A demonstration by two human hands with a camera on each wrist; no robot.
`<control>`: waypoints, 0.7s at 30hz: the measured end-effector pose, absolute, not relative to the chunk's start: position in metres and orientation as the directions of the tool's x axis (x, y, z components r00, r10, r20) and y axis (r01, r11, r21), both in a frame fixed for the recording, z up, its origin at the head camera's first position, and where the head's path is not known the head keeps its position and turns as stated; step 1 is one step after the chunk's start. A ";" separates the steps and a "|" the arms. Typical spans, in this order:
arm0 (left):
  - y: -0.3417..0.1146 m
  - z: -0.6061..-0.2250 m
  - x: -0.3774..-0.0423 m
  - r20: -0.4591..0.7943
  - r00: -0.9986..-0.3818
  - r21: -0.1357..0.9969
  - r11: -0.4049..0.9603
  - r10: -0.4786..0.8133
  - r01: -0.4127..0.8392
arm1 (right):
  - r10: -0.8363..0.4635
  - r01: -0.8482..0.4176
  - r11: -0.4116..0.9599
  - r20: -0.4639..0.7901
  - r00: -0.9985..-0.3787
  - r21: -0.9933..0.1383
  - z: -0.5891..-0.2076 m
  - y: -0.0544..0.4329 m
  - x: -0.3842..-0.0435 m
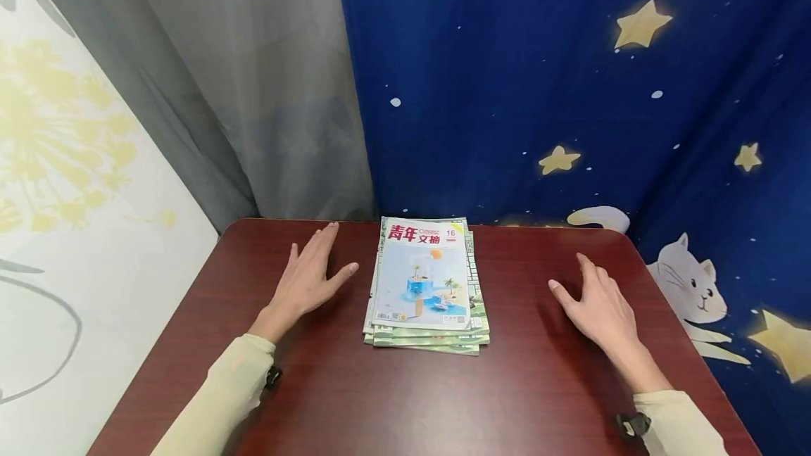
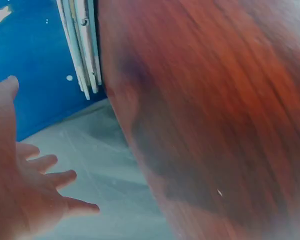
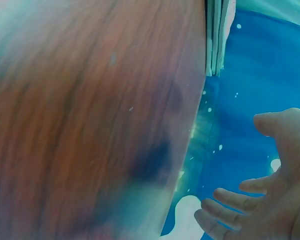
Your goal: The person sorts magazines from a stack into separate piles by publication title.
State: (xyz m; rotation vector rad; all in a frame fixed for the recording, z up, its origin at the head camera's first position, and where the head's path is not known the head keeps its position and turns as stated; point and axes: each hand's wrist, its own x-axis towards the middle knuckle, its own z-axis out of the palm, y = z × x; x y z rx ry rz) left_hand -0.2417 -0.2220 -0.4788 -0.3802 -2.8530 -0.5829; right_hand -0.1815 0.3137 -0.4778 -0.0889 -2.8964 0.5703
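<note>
A small stack of magazines (image 1: 421,287) lies near the far edge of the table, its lower copies sticking out unevenly. The top cover is pale, with red Chinese characters and a beach picture. To the left of the stack, my left hand (image 1: 308,276) hovers with fingers straight and thumb spread, apart from the magazines. My right hand (image 1: 602,308) is farther off on the other side, fingers extended and holding nothing. Both wrist views show the stack's edge, as magazines (image 2: 82,47) in the left one and magazines (image 3: 219,37) in the right one.
The dark red wooden table (image 1: 405,407) has rounded far corners. Behind it hang a grey curtain (image 1: 266,90) and a blue curtain (image 1: 481,90) with stars and a white cat. A white patterned panel (image 1: 70,231) stands along the left side.
</note>
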 end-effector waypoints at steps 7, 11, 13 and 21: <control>-0.201 -0.471 -0.243 0.267 -0.958 0.666 0.698 0.104 0.262 | 0.010 -0.048 0.881 0.120 -0.993 -0.470 -0.474 0.302 -0.191; -0.189 -0.465 -0.246 0.214 -0.976 0.808 0.554 0.045 0.203 | 0.001 -0.057 0.869 0.117 -0.993 -0.492 -0.473 0.293 -0.196; -0.184 -0.463 -0.249 0.195 -0.980 0.843 0.503 0.042 0.190 | -0.016 -0.075 0.850 0.118 -0.993 -0.522 -0.471 0.289 -0.199; -0.165 -0.464 -0.258 0.074 -0.996 0.933 0.350 0.045 0.086 | -0.125 -0.087 0.630 0.010 -0.992 -0.772 -0.466 0.265 -0.210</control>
